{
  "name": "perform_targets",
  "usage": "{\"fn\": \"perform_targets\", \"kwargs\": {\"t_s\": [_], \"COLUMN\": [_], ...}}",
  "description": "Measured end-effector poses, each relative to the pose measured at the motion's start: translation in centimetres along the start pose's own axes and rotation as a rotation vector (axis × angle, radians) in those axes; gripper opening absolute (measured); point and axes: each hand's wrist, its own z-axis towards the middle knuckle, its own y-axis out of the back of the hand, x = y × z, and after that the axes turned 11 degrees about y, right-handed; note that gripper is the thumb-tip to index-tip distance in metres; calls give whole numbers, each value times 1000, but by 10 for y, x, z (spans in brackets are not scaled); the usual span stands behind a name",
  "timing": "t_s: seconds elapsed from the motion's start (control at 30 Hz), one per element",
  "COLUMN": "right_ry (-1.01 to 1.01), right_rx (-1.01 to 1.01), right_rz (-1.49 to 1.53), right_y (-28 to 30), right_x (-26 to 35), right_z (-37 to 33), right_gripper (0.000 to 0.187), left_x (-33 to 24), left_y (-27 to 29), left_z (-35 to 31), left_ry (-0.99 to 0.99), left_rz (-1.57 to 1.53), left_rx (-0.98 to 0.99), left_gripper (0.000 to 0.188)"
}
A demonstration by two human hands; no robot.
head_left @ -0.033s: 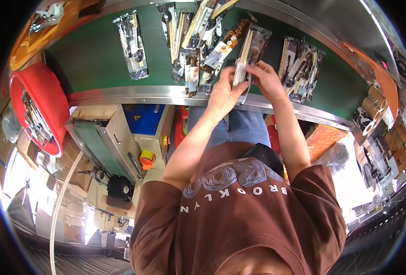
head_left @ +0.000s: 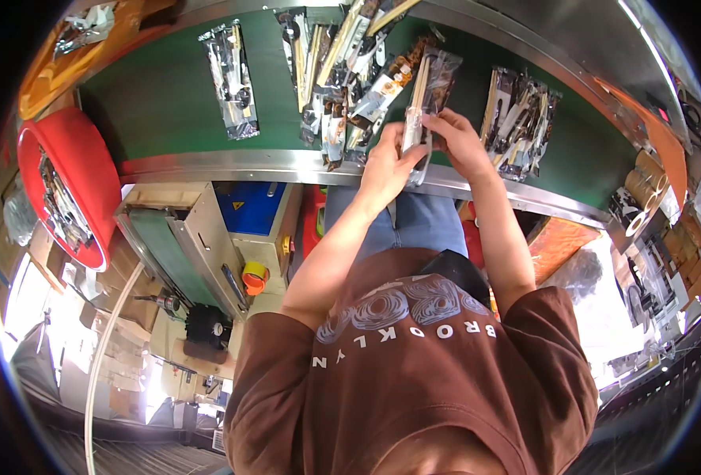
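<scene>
A clear plastic cutlery packet with pale wooden chopsticks in it is held between both hands, over the near metal edge of a green conveyor belt. My left hand grips its lower left side, thumb across the front. The fingers of my right hand pinch its right side. What lies under the fingers is hidden. Just left of the held packet is a heap of similar packets, some black-printed. To the right of my right hand sits another pile of packets.
Farther left on the belt are more packets, laid together. At the left stands a red basin with packets inside. Along the near side runs a metal rail. Below it are a small conveyor and a blue-topped box.
The held cutlery packet has shifted slightly toward me and to the left at its far end. Both hands keep their grip and have barely moved.
</scene>
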Motion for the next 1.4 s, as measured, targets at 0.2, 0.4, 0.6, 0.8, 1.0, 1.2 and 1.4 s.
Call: {"fn": "perform_targets", "kwargs": {"t_s": [0.2, 0.4, 0.6, 0.8, 1.0, 1.2, 1.4], "right_ry": [56, 164, 431, 296, 405, 311, 248], "right_rx": [-353, -607, -778, -814, -600, -334, -361], "right_rz": [-326, -1017, -127, -181, 325, 536, 603], "right_y": [-8, -35, 9, -38, -51, 18, 50], "right_x": [-20, -24, -39, 10, 26, 50, 51], "right_z": [39, 88, 110, 174, 146, 63, 27], "right_gripper": [43, 52, 20, 39, 36, 31, 30], "left_x": [-40, -109, -178, -138, -40, -21, -33], "left_y": [125, 453, 543, 258, 109, 135, 136], "left_z": [-41, -147, -163, -14, 64, 76, 50], "left_ry": [-306, -244, 37, -585, -509, -453, 64], "left_rz": [407, 669, 1587, 925, 824, 730, 127], "left_rx": [-660, -1616, -1954, -846, -612, -506, -127], "left_gripper": [28, 34, 56, 23, 44, 39, 45]}}
